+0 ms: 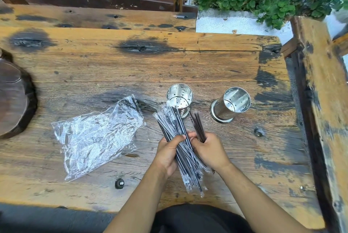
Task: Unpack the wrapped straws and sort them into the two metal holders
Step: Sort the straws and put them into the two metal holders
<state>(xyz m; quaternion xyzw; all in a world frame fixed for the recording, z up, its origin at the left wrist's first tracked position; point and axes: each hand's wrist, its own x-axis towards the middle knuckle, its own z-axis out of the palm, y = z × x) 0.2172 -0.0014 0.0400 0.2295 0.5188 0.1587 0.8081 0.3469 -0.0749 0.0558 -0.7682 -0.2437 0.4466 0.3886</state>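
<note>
Hands at lower centre of frame: left hand (pixel 167 154) grips a bundle of wrapped black straws (pixel 178 138); right hand (pixel 208 150) pinches a few separated straws (pixel 198 127); two metal holders, left holder (pixel 179 100) and right holder (pixel 230 105), stand just above on the wooden table (pixel 188 66); crumpled clear bag (pixel 98 134) lies left of centre.

Both forearms angled inward — left grip (pixel 167 150) and right grip (pixel 208 149) curled, thumbs nearly touching.
</note>
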